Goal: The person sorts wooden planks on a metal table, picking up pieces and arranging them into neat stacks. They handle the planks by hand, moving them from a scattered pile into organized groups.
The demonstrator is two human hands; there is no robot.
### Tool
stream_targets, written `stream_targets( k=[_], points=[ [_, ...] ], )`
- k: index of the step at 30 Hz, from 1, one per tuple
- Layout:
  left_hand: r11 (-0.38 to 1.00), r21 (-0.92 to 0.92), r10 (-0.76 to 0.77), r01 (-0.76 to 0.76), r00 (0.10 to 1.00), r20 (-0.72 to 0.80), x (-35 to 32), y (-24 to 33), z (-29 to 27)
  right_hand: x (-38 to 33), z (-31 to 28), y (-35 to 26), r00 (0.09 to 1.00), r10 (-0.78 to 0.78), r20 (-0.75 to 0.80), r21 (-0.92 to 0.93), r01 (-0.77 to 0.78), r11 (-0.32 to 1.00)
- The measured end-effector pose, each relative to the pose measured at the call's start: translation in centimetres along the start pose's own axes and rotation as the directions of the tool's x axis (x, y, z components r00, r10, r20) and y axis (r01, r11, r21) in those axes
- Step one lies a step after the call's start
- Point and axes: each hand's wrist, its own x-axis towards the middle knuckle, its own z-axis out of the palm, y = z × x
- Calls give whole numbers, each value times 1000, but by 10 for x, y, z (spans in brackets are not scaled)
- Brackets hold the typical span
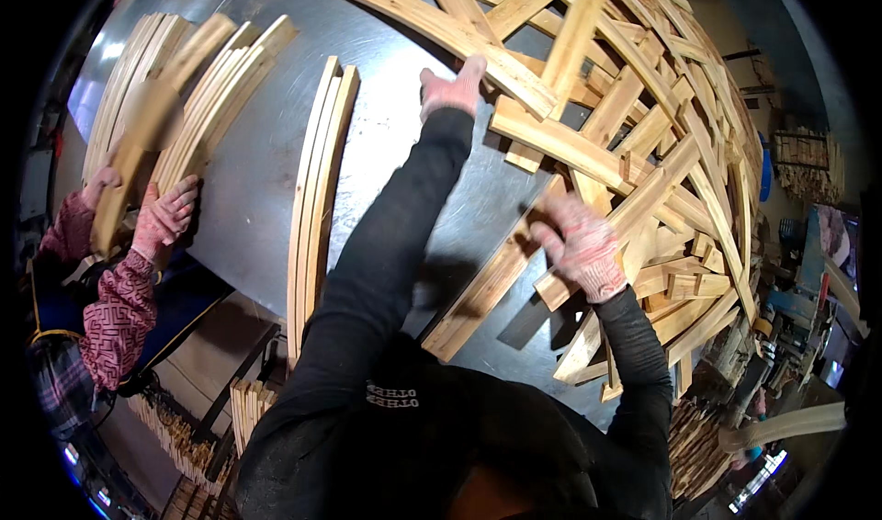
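Observation:
My left hand (452, 90), in a pink and white knit glove, reaches to the lower edge of a long wooden board (432, 26). Its thumb and fingers are spread, and the fingertips meet the board's edge. That board rests slantwise against a heap of loose boards (634, 107). My right hand (583, 247), gloved alike, is over the near side of the heap with thumb and fingers apart. Beside its fingers lies another board (491, 286), slanting toward me on the metal table (253, 143). Whether the right fingertips touch this board I cannot tell.
Left of my left arm stand a few boards side by side (320, 189). At the far left a co-worker's hands (165, 212) handle a blurred board (138, 152) by more stacked boards (220, 97). Bundled sticks (703, 446) are below the table at right.

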Motion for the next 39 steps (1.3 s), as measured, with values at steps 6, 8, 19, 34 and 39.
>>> stream_targets(
  k=[6,8,19,34,39],
  points=[
    [835,-394,-253,383,905,343,55,13,87,62,4,55,952,267,-150,-397,-305,866],
    [830,-473,-86,295,906,414,42,9,55,55,-15,44,897,442,-9,-333,-420,844],
    [829,-520,458,-205,782,422,-50,-40,-160,-36,-141,114,527,83,-846,107,14,994],
    [987,134,32,-92,919,393,-219,-196,-239,94,120,-88,952,279,129,990,-105,-97],
    [618,-665,-328,420,906,268,-250,-211,-233,39,162,-175,946,322,-33,890,-119,441]
  ],
)
